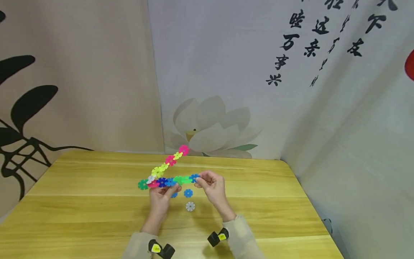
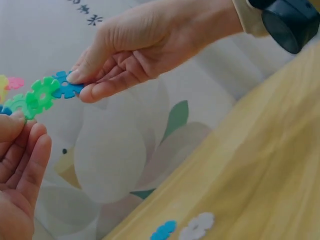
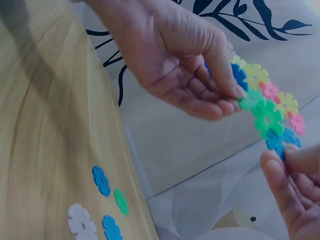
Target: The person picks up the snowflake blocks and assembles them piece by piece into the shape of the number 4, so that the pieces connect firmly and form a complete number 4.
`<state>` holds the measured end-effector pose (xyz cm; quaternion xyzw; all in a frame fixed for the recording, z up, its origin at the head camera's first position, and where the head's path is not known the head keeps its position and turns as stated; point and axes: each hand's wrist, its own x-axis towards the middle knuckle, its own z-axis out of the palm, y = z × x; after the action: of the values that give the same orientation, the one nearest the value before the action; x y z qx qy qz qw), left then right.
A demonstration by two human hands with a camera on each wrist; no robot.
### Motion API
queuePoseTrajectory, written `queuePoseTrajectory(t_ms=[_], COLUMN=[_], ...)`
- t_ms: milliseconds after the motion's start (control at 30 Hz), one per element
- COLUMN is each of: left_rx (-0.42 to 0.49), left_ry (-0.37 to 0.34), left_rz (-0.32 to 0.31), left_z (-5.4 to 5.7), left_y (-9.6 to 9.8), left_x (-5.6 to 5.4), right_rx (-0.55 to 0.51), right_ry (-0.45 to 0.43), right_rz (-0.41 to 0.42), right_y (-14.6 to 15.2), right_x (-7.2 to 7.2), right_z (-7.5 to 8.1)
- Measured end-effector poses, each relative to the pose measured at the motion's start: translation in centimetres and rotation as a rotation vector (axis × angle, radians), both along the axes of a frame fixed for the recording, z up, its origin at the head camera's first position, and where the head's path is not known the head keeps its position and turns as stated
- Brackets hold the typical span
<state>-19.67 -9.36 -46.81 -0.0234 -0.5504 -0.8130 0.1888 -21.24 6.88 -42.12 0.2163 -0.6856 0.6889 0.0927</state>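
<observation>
A bent chain of interlocking plastic flower discs hangs in the air between both hands. Its pink and yellow arm (image 1: pixel 164 166) slants up to the far right, while a blue and green arm runs level toward the right. Thumb and fingers of my left hand (image 1: pixel 159 202) pinch the level arm near a light green disc (image 3: pixel 249 100). At that arm's end, my right hand (image 1: pixel 213 187) grips a blue disc (image 2: pixel 65 86) between thumb and fingers. This blue disc joins a green disc (image 3: pixel 268 119). A dark green disc (image 1: pixel 143 185) sticks out at the chain's left.
Loose discs lie on the wooden table (image 1: pixel 81 216) below the hands: a blue one (image 1: pixel 188 193), a white one (image 1: pixel 190 206), another blue one (image 3: pixel 101 180) and a green one (image 3: pixel 121 201). A printed cloth backdrop (image 1: pixel 220 72) rises behind the table's far edge.
</observation>
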Motion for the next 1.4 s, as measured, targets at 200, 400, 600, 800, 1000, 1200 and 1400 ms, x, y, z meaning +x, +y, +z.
queuePoseTrajectory(t_ms=[200, 400, 600, 800, 1000, 1200, 1400], left_rx=[-0.017, 0.007, 0.064, 0.115, 0.145, 0.16, 0.179], left_ry=[0.024, 0.025, 0.061, 0.163, 0.305, 0.354, 0.361], left_rz=[-0.001, 0.066, 0.107, 0.049, -0.023, -0.025, -0.023], left_z=[0.9, 1.0, 0.8, 0.6, 0.8, 1.1, 1.0], left_y=[-0.1, 0.0, 0.3, 0.6, 0.7, 0.9, 1.1], left_x=[-0.3, -0.5, -0.8, -0.6, -0.5, -0.4, -0.4], right_rx=[-0.075, -0.095, -0.092, -0.113, -0.172, -0.222, -0.232], right_ry=[0.002, 0.029, 0.061, 0.029, -0.091, -0.206, -0.306], right_rz=[0.002, -0.013, 0.006, -0.008, -0.012, 0.013, 0.028], right_y=[0.0, -0.3, -0.4, -0.4, -0.3, -0.2, -0.2], right_x=[-1.1, -1.5, -1.9, -2.0, -2.0, -2.1, -2.3], right_z=[-1.2, -1.2, -1.3, -1.0, -0.3, 0.1, 0.3])
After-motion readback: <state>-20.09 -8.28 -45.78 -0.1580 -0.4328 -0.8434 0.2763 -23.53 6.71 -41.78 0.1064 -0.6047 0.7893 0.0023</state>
